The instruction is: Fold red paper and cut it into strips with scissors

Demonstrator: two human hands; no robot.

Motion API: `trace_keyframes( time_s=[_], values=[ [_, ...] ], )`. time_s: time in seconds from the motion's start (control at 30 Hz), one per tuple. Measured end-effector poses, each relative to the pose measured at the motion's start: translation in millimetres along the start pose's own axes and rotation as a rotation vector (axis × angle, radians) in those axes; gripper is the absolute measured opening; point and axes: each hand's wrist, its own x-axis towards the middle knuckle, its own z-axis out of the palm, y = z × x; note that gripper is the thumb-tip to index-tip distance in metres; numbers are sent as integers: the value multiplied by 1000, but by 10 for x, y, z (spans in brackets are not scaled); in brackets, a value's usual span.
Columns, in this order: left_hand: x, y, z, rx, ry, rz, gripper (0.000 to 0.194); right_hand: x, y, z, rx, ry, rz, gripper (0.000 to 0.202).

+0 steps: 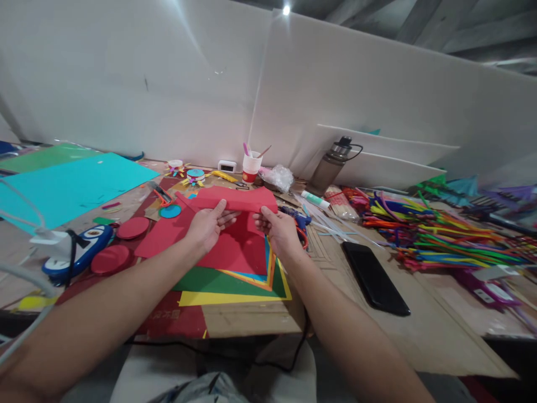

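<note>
Both hands hold a red sheet of craft paper or foam [237, 197] above the table, its near edge bent over. My left hand [207, 228] pinches it on the left, thumb on top and fingers beneath. At the right end, my right hand [279, 228] grips it between thumb and fingers. Below lies a stack of coloured sheets, with a red sheet [235, 254] on top and a green sheet [201, 282] and yellow sheet [235, 298] showing at the front. Orange-handled scissors [302, 236] lie partly hidden beside my right wrist.
Red discs [111, 259] lie at left near a blue-and-white power strip [79, 254]. A paper cup [251, 167] and a dark bottle [331, 163] stand at the back. A black phone [375, 278] and several colourful pipe cleaners [448, 232] lie to the right.
</note>
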Motion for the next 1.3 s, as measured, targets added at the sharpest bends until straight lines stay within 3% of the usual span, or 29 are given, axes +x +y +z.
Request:
trace_keyframes(
  time_s=[0.27, 0.63, 0.97, 1.3],
  values=[
    [-89, -107, 92, 39, -51, -85, 12, -17, 92, 97, -18, -23, 13, 17],
    [-83, -203, 78, 20, 82, -43, 8, -28, 195, 138, -92, -38, -43, 24],
    [-43, -79, 50, 9, 113, -28, 6, -47, 97, 46, -41, -23, 8, 15],
    [85, 88, -46, -38, 136, 38, 13, 24, -14, -71, 4, 25, -41, 13]
  ],
)
